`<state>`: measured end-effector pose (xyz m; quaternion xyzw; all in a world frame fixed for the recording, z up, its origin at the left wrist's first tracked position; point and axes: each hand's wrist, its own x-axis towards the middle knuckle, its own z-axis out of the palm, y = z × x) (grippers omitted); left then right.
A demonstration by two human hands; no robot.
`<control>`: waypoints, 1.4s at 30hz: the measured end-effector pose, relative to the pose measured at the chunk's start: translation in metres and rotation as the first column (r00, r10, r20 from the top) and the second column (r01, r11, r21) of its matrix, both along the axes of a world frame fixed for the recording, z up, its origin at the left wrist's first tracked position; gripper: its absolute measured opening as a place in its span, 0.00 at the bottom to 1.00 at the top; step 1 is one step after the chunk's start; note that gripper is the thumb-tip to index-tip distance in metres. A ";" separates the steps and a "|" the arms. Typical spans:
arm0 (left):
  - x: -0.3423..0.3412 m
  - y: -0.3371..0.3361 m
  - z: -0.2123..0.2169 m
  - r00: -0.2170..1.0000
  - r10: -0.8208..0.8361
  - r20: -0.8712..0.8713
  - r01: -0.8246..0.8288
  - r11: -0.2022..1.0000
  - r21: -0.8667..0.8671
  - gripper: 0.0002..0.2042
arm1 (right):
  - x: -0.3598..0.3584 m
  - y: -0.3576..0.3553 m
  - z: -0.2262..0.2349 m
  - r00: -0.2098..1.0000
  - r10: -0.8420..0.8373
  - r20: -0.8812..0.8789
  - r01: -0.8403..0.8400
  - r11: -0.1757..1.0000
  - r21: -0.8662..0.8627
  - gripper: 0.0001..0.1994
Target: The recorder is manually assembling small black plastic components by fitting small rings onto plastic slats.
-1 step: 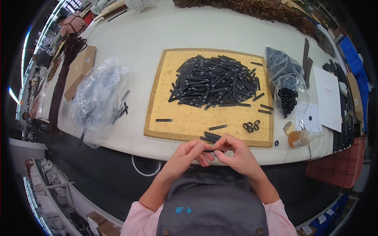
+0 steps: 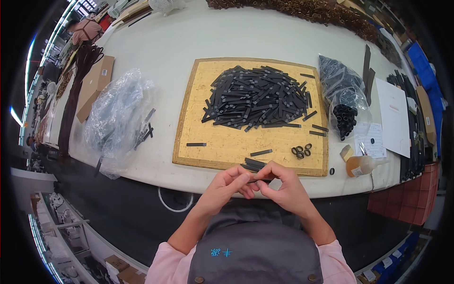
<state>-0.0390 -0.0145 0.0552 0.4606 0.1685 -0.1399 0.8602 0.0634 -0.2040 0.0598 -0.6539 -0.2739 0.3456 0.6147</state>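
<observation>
A short black strip [image 2: 254, 181] spans the gap between my two hands, just past the table's near edge. My left hand [image 2: 226, 187] pinches one end between thumb and fingers. At the other end, the thumb and forefinger of my right hand [image 2: 287, 189] are closed on it, hiding much of the strip. Right beyond my fingertips lie a few more black strips [image 2: 254, 163] on the yellow board [image 2: 222, 156]. A large heap of similar strips [image 2: 255, 97] covers the board's middle. Several small black rings [image 2: 301, 151] sit near its right front corner.
On the left lie a crumpled clear plastic bag [image 2: 116, 118] and a cardboard box [image 2: 96, 87]. To the right are a bag of black rolls [image 2: 344, 120], a bottle of amber liquid [image 2: 359, 166] and white paper [image 2: 392, 118]. A red crate [image 2: 404, 199] stands below the table's right edge.
My left fingers have moved slightly toward the right hand, and less of the strip shows between them. The things on the table lie as before.
</observation>
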 end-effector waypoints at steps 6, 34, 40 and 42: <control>0.000 0.001 -0.005 0.996 0.043 0.080 -0.050 0.995 0.083 0.07 | -0.012 0.001 0.009 0.951 -0.253 0.178 0.248 0.967 0.052 0.09; -0.006 0.021 0.001 0.876 -0.276 0.396 -0.088 0.716 0.693 0.04 | -0.007 0.011 -0.009 0.873 0.084 -0.480 -0.063 0.996 0.060 0.15; -0.017 0.008 0.000 0.951 0.053 0.304 -0.244 0.732 0.637 0.09 | -0.011 0.017 -0.009 0.906 -0.020 -0.423 0.048 0.997 0.056 0.15; -0.019 0.006 -0.004 0.945 0.040 0.325 -0.265 0.678 0.686 0.09 | -0.014 0.020 -0.009 0.921 -0.038 -0.388 0.057 0.998 0.037 0.14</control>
